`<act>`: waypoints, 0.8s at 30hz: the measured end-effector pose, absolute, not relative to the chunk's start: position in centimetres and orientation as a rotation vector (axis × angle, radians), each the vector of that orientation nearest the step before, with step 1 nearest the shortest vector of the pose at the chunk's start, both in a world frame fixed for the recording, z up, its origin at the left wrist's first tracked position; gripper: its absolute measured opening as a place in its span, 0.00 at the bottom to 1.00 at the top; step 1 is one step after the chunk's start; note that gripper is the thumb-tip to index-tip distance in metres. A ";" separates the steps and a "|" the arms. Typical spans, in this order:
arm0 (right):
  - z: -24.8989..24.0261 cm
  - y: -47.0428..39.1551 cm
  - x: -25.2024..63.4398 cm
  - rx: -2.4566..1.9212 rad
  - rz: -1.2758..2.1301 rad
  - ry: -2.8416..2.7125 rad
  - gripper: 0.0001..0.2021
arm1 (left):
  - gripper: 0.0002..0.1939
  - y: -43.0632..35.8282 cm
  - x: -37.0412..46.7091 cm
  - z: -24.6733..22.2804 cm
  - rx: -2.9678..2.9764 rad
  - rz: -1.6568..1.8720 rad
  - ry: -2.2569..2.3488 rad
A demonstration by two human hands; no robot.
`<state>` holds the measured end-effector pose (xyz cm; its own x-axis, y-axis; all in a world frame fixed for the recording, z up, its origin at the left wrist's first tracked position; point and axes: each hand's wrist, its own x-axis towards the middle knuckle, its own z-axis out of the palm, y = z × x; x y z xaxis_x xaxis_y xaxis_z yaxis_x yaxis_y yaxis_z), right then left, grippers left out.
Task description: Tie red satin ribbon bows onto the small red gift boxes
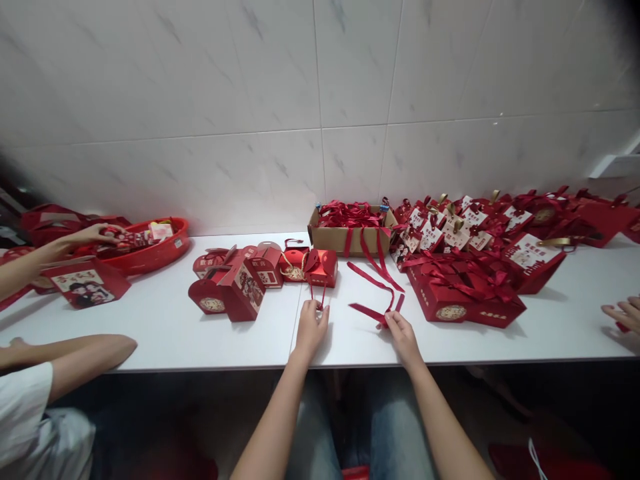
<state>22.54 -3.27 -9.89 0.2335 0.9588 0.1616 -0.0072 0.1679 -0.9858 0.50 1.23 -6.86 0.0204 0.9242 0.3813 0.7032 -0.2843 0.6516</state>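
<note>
My left hand (311,328) is closed in a pinch on a thin red cord (325,291), just in front of a small red gift box (327,267) with gold print. The cord runs up toward that box. Over to the right, my right hand (403,339) pinches a red ribbon (367,311) above the white table, its ends sticking out on either side of the fingers. Another loose ribbon length trails back from there toward a cardboard box (327,240) heaped with red ribbons (350,215).
Folded red boxes (243,290) stand left of my hands. Ribbon-tied boxes (465,293) and many tagged boxes (450,230) crowd the right. A person's hand (103,233) reaches into a red basin (160,253) at far left. Another person's hand (627,313) rests at the right edge.
</note>
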 end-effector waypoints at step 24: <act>-3.2 -9.4 20.9 -0.971 1.088 -1.160 0.12 | 0.25 -13.5 -1.1 -0.5 1.967 1.363 1.590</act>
<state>20.85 -9.38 -3.24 0.0612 0.9770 0.2042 -0.1411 0.2110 -0.9673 -1.10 -13.53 -0.48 -0.0440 0.8700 0.4911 0.6184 -0.3624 0.6974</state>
